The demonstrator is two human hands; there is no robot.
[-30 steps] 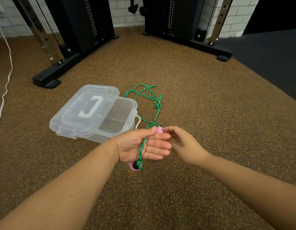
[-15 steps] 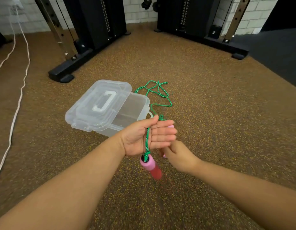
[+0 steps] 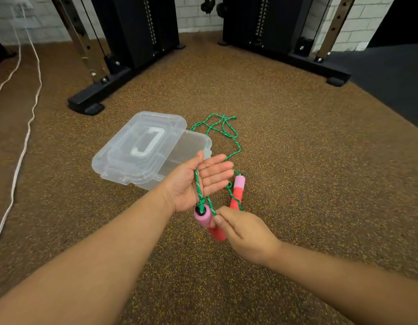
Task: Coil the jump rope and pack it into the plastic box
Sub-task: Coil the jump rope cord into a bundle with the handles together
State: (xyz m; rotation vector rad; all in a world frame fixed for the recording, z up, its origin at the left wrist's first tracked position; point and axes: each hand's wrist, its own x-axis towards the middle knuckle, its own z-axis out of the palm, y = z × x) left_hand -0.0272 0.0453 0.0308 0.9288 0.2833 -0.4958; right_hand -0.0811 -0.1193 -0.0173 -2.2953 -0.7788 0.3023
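Head view, step in hand: as the green rope [image 3: 226, 134] is being wound round the left hand [image 3: 198, 181], the coiling is only begun; I judge one turn or so lies across the palm.
Left hand: palm up, fingers [image 3: 217, 174] straight and together, a rope strand running down the palm from the thumb's base.
Right hand [image 3: 240, 231]: fingers pinched on the rope just below the left wrist, beside the near pink-and-red handle [image 3: 206, 220], which hangs from the palm strand.
Far handle [image 3: 237, 191]: lying on the speckled floor [image 3: 297, 184], just right of the left hand.
Loose rope: a tangle on the floor beyond the box's right end.
Plastic box [image 3: 194, 146]: on the floor, nothing in the part that shows, its clear lid [image 3: 140, 146] lying askew across it.
Next move, my call: carry the pinched strand up round the fingers without tightening the tangle; lid wants shifting before packing.
Writing: none readable anywhere.
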